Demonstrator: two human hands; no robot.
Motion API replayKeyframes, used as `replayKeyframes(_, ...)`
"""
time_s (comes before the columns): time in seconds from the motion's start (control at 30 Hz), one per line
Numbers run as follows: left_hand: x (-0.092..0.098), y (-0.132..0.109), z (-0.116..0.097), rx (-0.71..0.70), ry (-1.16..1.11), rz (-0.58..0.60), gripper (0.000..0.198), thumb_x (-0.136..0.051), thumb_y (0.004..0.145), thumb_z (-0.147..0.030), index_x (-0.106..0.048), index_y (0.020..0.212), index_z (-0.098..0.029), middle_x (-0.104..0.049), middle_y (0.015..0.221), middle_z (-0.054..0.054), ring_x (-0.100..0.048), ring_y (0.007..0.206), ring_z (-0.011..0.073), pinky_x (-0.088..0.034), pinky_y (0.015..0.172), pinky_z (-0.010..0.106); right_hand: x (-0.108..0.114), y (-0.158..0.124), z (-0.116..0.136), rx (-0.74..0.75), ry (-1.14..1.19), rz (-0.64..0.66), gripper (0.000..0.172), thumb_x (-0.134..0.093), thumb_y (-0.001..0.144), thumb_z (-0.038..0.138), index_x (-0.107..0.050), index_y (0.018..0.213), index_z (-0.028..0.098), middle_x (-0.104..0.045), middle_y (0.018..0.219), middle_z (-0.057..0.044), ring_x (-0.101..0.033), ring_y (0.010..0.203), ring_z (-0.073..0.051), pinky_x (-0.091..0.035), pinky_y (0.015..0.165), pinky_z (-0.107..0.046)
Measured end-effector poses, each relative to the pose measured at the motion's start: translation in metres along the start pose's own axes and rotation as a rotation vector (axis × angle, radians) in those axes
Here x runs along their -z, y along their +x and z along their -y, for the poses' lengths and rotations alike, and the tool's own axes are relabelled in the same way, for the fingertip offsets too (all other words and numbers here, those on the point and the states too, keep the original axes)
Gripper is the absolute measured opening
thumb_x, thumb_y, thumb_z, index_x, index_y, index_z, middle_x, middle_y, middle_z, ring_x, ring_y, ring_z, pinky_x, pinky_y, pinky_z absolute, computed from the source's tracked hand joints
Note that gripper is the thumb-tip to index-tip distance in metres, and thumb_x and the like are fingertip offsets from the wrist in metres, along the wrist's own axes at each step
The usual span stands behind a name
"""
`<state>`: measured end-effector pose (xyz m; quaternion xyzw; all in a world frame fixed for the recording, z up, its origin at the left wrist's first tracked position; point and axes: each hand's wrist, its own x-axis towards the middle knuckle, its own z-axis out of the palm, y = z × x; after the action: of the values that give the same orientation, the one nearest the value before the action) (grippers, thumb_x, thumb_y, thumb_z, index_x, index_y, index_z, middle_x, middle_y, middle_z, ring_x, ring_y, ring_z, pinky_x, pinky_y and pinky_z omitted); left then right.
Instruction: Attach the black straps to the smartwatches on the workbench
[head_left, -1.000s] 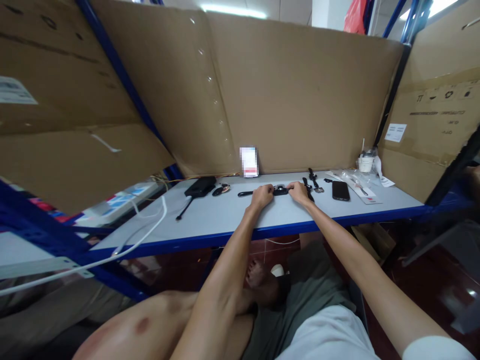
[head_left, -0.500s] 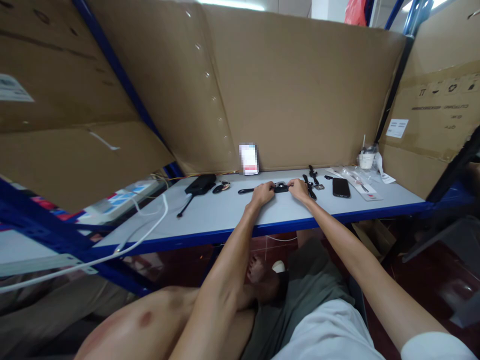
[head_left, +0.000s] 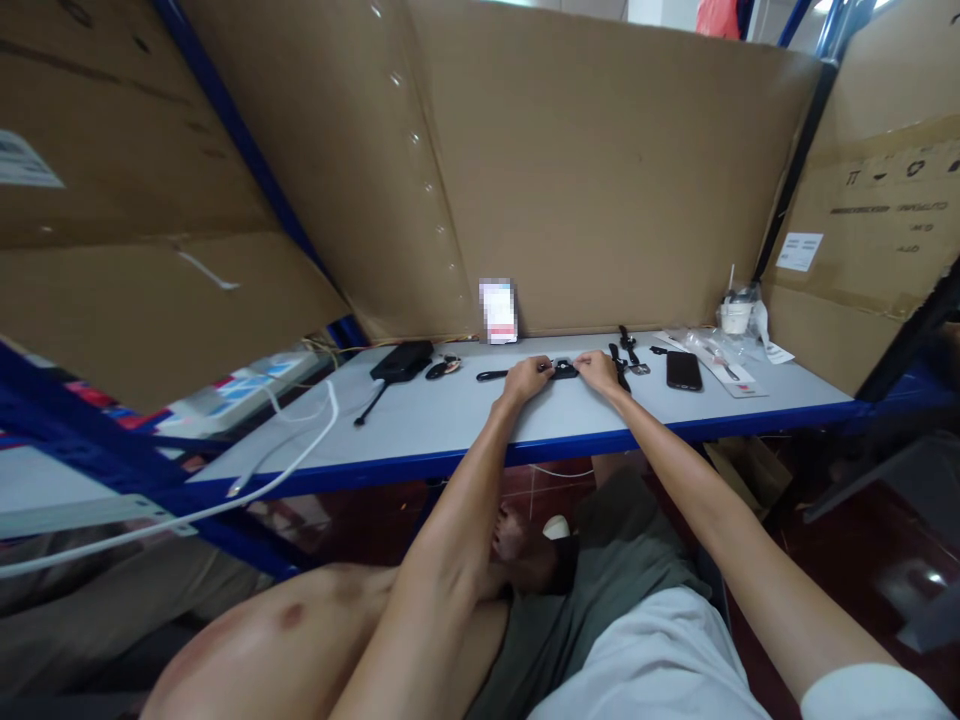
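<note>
Low over the middle of the table, my left hand (head_left: 528, 378) curls its fingers round the left end of a small black piece (head_left: 564, 371) with a rounded part on top. At its right end, the fingertips of my right hand (head_left: 598, 371) are pinched together; whatever lies between them is too small to make out. A black handle-like thing (head_left: 491, 376) lies just left of my left hand. Beside my right hand are black watch straps (head_left: 618, 362), and behind them another black strapped watch-like piece (head_left: 628, 343). A small metallic piece (head_left: 640, 368) lies near these.
A black phone (head_left: 684, 371) and clear plastic packaging (head_left: 716, 360) lie to the right, with a bagged white cup (head_left: 735, 316) behind. A lit screen (head_left: 499, 311) leans on the cardboard wall (head_left: 600, 180). Leftward are a black box (head_left: 402, 361) and a white cable (head_left: 300, 468).
The camera view has shifted slightly. Both hands stay at the small black piece, with only small finger movement.
</note>
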<state>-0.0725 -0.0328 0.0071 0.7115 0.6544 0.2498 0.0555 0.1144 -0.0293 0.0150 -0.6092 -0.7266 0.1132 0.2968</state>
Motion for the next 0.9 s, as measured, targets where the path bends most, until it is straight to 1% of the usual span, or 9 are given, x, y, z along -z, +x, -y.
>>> replayKeyframes(0.13,-0.0024,0.0038,0.0025,0.003,-0.047,-0.003,0.022,-0.061,0.094,-0.036,-0.078,0.104,-0.026,-0.079,0.102,0.004,-0.068,0.094,0.0226,-0.042,0.076,0.028,-0.0024,0.0026,-0.0014,-0.009,0.022,-0.009,0.024,-0.068,0.093,0.030,-0.082,0.112,0.029,-0.081,0.113,-0.003,-0.073,0.110,-0.019,-0.049,0.091,-0.023)
replayKeyframes(0.27,-0.0048,0.0064,0.0044,0.004,-0.075,-0.006,0.022,-0.063,0.092,-0.035,-0.079,0.103,-0.025,-0.079,0.098,0.004,-0.067,0.089,0.0213,-0.041,0.075,0.028,-0.0039,0.0046,-0.0024,-0.027,0.043,-0.016,0.022,-0.067,0.094,0.031,-0.084,0.108,0.028,-0.081,0.112,-0.003,-0.073,0.109,-0.020,-0.049,0.090,-0.023)
replayKeyframes(0.43,-0.0058,0.0069,0.0049,0.013,-0.091,-0.019,0.023,-0.062,0.092,-0.036,-0.080,0.103,-0.025,-0.079,0.099,0.004,-0.067,0.089,0.0217,-0.042,0.075,0.029,-0.0040,0.0054,-0.0018,-0.029,0.042,-0.016,0.023,-0.065,0.096,0.031,-0.083,0.109,0.028,-0.081,0.115,-0.003,-0.073,0.110,-0.019,-0.049,0.090,-0.022)
replayKeyframes(0.6,-0.0048,0.0058,0.0050,-0.012,-0.098,-0.023,0.024,-0.063,0.091,-0.034,-0.080,0.105,-0.024,-0.080,0.103,0.005,-0.068,0.094,0.0223,-0.043,0.078,0.029,-0.0027,0.0064,0.0000,-0.044,0.036,-0.022,0.024,-0.064,0.097,0.034,-0.082,0.112,0.028,-0.080,0.116,-0.004,-0.073,0.111,-0.020,-0.049,0.089,-0.022)
replayKeyframes(0.67,-0.0043,0.0055,0.0051,-0.009,-0.096,-0.023,0.024,-0.063,0.091,-0.034,-0.080,0.105,-0.024,-0.080,0.104,0.006,-0.068,0.094,0.0226,-0.043,0.078,0.029,-0.0011,0.0059,0.0010,-0.045,0.050,-0.026,0.028,-0.063,0.096,0.028,-0.081,0.118,0.029,-0.081,0.113,-0.004,-0.073,0.109,-0.019,-0.050,0.088,-0.022)
replayKeyframes(0.73,-0.0039,0.0055,0.0052,0.008,-0.093,-0.024,0.025,-0.063,0.091,-0.035,-0.080,0.105,-0.024,-0.080,0.103,0.006,-0.068,0.093,0.0227,-0.044,0.078,0.029,0.0008,0.0046,0.0024,-0.033,0.068,-0.033,0.036,-0.061,0.094,0.019,-0.079,0.123,0.030,-0.081,0.113,-0.003,-0.073,0.109,-0.019,-0.050,0.089,-0.022)
replayKeyframes(0.8,-0.0037,0.0056,0.0054,0.024,-0.088,-0.024,0.025,-0.063,0.092,-0.036,-0.080,0.106,-0.024,-0.080,0.102,0.006,-0.068,0.092,0.0227,-0.044,0.077,0.029,0.0025,0.0027,0.0042,-0.023,0.063,-0.024,0.040,-0.059,0.091,0.013,-0.080,0.121,0.029,-0.081,0.113,-0.003,-0.072,0.112,-0.019,-0.049,0.091,-0.022)
replayKeyframes(0.9,-0.0037,0.0060,0.0055,0.029,-0.078,-0.022,0.024,-0.064,0.092,-0.035,-0.080,0.106,-0.023,-0.080,0.103,0.006,-0.069,0.093,0.0225,-0.043,0.077,0.028,0.0041,-0.0002,0.0071,-0.012,0.030,0.012,0.036,-0.061,0.088,0.013,-0.082,0.114,0.026,-0.081,0.112,-0.005,-0.072,0.114,-0.020,-0.049,0.093,-0.023)
